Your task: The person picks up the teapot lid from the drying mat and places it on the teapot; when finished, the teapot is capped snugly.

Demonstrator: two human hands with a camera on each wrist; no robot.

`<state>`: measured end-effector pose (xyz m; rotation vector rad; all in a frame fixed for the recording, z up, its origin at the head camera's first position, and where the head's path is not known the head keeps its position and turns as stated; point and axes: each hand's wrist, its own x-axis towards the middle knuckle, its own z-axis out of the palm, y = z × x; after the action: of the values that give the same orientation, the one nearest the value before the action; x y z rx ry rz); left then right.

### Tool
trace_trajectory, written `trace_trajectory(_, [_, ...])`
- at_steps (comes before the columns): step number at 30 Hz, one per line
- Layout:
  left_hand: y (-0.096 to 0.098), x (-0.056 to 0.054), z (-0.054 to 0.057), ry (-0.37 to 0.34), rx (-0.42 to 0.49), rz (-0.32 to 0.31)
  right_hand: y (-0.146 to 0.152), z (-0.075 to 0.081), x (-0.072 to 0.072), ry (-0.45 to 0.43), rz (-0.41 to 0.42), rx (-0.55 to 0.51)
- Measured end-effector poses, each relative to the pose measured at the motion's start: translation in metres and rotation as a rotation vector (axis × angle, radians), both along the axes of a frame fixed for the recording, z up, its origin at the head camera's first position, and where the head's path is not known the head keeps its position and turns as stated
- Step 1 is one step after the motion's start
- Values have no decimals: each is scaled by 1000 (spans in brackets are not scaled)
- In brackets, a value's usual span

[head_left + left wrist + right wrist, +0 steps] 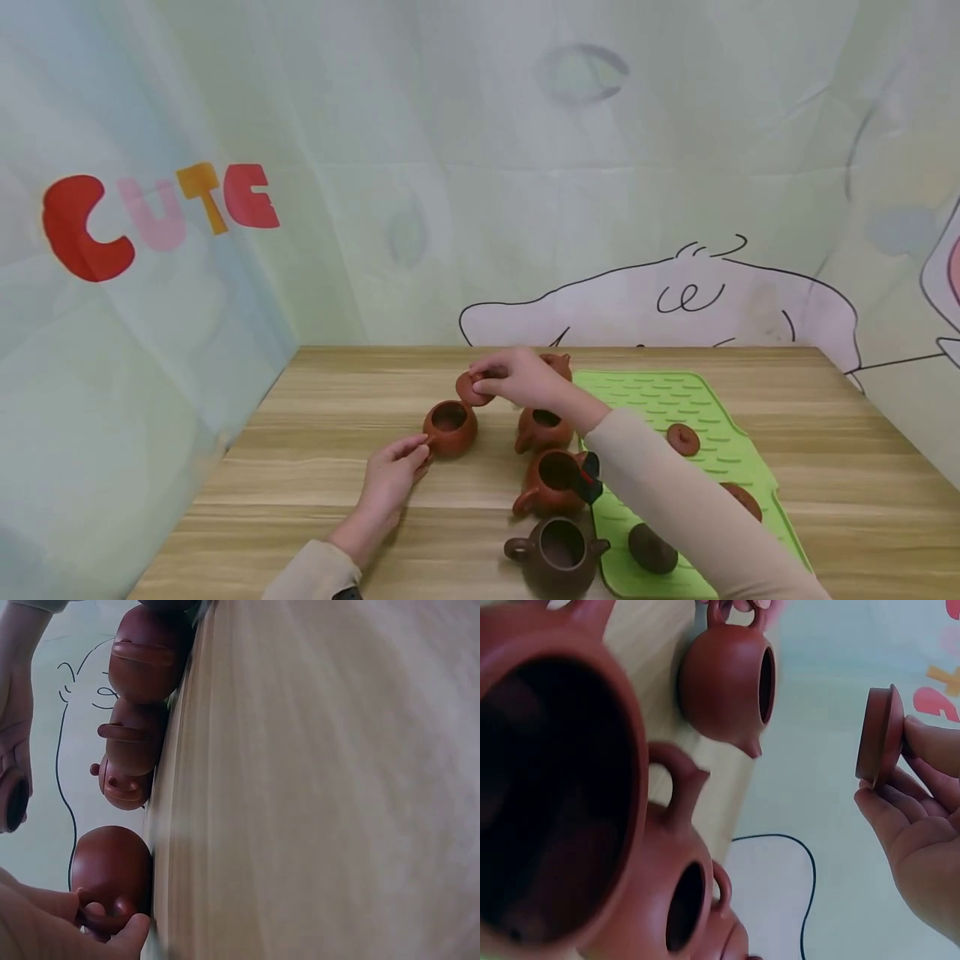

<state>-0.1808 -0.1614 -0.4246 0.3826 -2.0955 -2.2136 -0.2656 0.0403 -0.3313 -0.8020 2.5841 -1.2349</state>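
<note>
A small reddish-brown clay teapot [454, 444] stands uncovered on the wooden table, its dark inside showing. My left hand [386, 479] pinches its handle between thumb and fingers; in the left wrist view the handle [112, 922] is partly behind the fingertips. Just above and behind the pot, my right hand [528, 385] holds a round reddish-brown teapot lid [468, 392] by its top, tilted. The right wrist view shows this lid [877, 739] edge-on, raised apart from the pot's opening.
Right of the held pot runs a row of teapots: a lidded one [557, 363] at the back, two open reddish ones [542, 435] [547, 498], and a dark brown one [557, 575] nearest. Lids [683, 439] [652, 550] lie on a green mat [637, 392], under my right forearm.
</note>
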Motion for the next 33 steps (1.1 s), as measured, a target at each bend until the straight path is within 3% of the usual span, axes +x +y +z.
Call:
trace_trajectory(7, [-1, -1, 0, -1, -4, 0, -22, -7, -6, 14, 12, 8])
trace_trajectory(16, [-3, 0, 0, 1, 3, 1, -41, -18, -10, 77, 81, 95])
trace_trajectory(33, [-1, 1, 1, -3, 9, -14, -47, -37, -17, 87, 92, 121])
